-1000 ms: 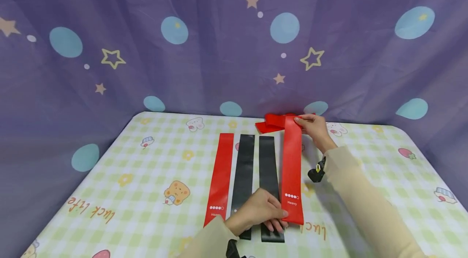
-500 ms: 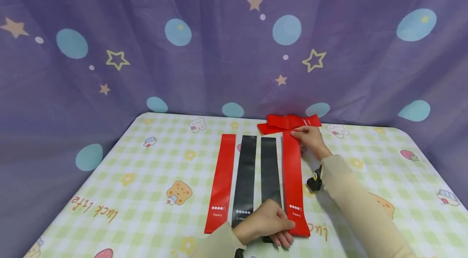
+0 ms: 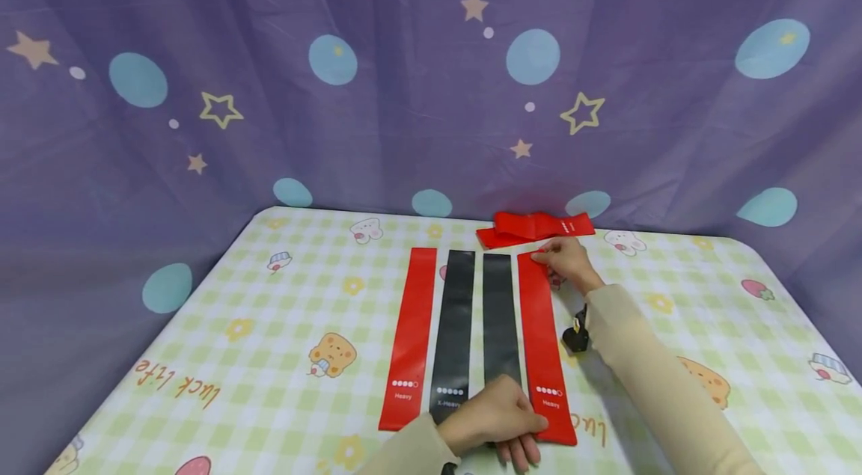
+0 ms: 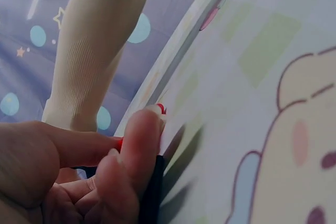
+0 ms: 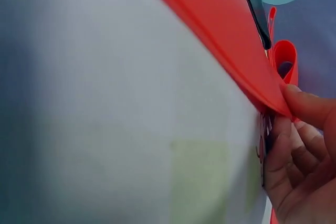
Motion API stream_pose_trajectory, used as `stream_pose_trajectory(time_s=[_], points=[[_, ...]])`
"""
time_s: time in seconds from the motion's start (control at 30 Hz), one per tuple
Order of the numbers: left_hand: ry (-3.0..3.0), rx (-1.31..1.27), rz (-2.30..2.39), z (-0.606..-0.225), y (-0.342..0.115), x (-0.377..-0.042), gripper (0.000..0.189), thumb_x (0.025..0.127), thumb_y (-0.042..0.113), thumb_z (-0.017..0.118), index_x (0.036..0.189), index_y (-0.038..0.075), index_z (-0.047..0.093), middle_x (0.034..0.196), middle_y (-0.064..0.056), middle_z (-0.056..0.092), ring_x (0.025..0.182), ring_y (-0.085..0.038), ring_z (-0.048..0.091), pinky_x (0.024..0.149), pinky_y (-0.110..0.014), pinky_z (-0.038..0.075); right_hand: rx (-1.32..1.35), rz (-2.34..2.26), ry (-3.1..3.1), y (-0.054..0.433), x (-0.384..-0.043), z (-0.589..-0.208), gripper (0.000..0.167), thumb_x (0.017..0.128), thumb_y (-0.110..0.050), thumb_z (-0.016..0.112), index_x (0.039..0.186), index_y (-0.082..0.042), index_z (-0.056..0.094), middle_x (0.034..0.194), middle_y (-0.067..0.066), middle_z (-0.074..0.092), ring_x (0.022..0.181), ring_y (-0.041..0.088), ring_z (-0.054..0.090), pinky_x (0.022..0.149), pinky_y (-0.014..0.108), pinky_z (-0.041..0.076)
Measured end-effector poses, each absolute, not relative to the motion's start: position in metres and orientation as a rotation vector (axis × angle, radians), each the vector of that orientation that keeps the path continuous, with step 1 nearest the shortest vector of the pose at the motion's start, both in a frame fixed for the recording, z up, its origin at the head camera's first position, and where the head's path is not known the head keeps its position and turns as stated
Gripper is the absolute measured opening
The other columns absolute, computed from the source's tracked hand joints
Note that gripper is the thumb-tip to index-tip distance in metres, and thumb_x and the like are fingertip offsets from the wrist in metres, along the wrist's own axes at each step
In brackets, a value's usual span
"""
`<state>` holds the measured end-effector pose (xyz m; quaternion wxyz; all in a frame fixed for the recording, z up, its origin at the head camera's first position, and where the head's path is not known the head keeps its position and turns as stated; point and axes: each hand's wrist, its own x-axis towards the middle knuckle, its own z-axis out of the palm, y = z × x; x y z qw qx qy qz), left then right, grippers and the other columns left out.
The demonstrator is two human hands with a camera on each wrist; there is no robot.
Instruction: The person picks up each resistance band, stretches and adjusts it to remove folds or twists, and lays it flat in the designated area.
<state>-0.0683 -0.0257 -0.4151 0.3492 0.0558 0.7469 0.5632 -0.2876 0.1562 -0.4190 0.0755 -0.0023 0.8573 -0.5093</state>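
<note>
A flat red resistance band (image 3: 541,340) marked "Heavy" lies at the right end of a row in the head view. My left hand (image 3: 494,415) pinches its near end between thumb and fingers; the left wrist view shows only a sliver of red there. At the far end, my right hand (image 3: 567,262) pinches the band's corner, slightly raised from the cloth in the right wrist view. To its left lie two black resistance bands, the nearer one (image 3: 500,318) partly covered by my left hand and the other one (image 3: 453,325) marked "X-Heavy". Another red band (image 3: 409,333) lies leftmost.
Folded red bands (image 3: 545,225) lie in a loose pile at the table's back edge, just beyond my right hand. A checked cloth (image 3: 269,355) covers the table. Behind it hangs a purple curtain (image 3: 404,108).
The right-hand red band has come down flat beside the black ones, its far end drawn away from the pile toward me. Both hands have shifted slightly nearer while holding it.
</note>
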Motion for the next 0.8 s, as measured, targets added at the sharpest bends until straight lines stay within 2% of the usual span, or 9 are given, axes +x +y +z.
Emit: stream_pose_trajectory(time_s=[0.23, 0.57, 0.8], points=[[1.961, 0.124, 1.417, -0.4165, -0.0215, -0.0677, 0.03, 0.088, 0.011, 0.063, 0.06, 0.001, 0.064, 0.052, -0.009, 0.064, 0.035, -0.007, 0.051, 0.03, -0.018, 0.035, -0.008, -1.47, 2.602, 0.1584, -0.2872, -0.4214, 0.022, 0.087, -0.014, 0.067, 0.096, 0.004, 0.061, 0.055, -0.002, 0.051, 0.046, 0.011, 0.05, 0.046, 0.027, 0.049], [2.028, 0.141, 1.37, -0.4125, -0.019, -0.0684, 0.034, 0.087, 0.01, 0.065, 0.055, 0.002, 0.061, 0.048, -0.008, 0.062, 0.032, -0.009, 0.048, 0.029, -0.019, 0.034, -0.027, -1.361, 2.737, 0.1597, -0.2891, -0.4227, 0.024, 0.086, -0.016, 0.069, 0.097, 0.004, 0.065, 0.062, -0.003, 0.054, 0.052, 0.01, 0.049, 0.051, 0.024, 0.045], [2.09, 0.203, 1.33, -0.4095, -0.0177, -0.0685, 0.036, 0.087, 0.011, 0.066, 0.053, 0.002, 0.061, 0.047, -0.008, 0.062, 0.031, -0.008, 0.047, 0.029, -0.019, 0.033, -0.042, -1.391, 2.702, 0.1602, -0.2905, -0.4222, 0.024, 0.084, -0.017, 0.071, 0.094, 0.003, 0.064, 0.06, 0.0, 0.055, 0.046, 0.011, 0.051, 0.047, 0.025, 0.047]])
